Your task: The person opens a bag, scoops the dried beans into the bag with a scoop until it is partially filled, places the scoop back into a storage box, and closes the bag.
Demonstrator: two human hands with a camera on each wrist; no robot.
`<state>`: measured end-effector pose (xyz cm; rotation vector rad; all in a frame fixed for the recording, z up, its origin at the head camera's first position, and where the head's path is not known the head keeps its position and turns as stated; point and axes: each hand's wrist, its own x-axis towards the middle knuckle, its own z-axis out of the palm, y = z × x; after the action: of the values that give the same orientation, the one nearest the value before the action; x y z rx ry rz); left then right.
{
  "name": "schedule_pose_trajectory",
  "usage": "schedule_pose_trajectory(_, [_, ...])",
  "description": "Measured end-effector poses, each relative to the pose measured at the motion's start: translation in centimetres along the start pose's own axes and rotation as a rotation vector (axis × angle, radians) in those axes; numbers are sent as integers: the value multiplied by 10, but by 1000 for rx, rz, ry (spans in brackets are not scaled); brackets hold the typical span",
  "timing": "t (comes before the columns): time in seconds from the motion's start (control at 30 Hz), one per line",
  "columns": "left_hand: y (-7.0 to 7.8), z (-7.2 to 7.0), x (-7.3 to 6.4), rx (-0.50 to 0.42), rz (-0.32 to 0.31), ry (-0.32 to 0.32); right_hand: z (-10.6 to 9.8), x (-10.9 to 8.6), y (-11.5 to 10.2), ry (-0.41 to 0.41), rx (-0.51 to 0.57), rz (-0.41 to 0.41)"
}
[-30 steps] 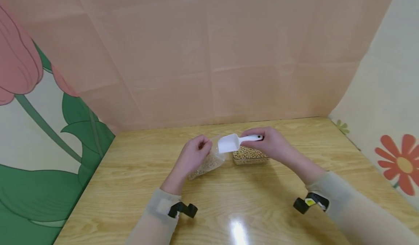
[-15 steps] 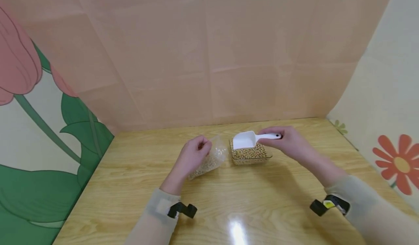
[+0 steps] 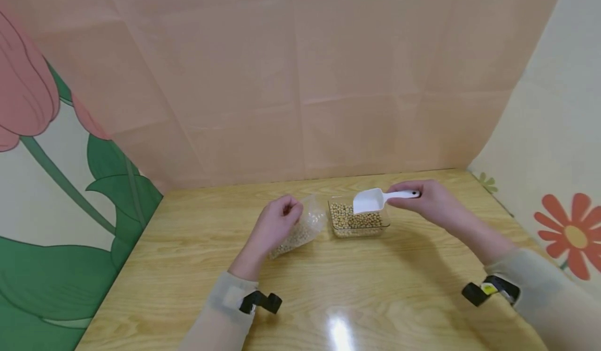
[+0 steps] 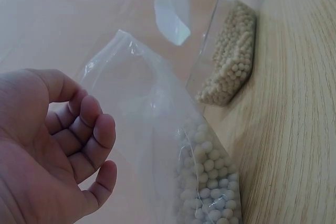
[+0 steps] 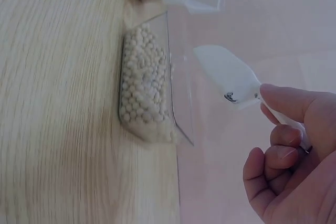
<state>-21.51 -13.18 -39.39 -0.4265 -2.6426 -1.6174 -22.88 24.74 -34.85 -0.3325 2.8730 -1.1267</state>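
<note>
My left hand (image 3: 278,221) pinches the upper edge of a clear plastic bag (image 4: 152,98), its fingers curled in the left wrist view. Soybeans (image 4: 210,182), round and pale, fill the lower part of the bag, which stands tilted on the table. In my right hand (image 3: 431,201) is a white plastic scoop (image 3: 369,201), held by its handle between thumb and fingers. The scoop's bowl hangs over a clear rectangular container (image 3: 359,233) full of the same soybeans (image 5: 144,80). No beans show in the bowl.
Bag and container stand side by side on a wood-grain table (image 3: 300,293). A pink sheet (image 3: 300,80) rises behind the table. Flower-printed panels (image 3: 554,147) border it on both sides. A small black camera (image 3: 490,290) sits on each wrist.
My right hand has carried the scoop rightward from the bag's mouth to above the container. The left hand has stayed in place at the bag.
</note>
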Motion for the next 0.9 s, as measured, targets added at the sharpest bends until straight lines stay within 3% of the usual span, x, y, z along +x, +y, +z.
schedule_pose_trajectory(0.57, [-1,-2,-1,7,8,0,-17,13,8,-44,-188,-109])
schedule_pose_trajectory(0.9, [-3,-3,-1,-5,15,2,-23,18,2,-100,-229,-116])
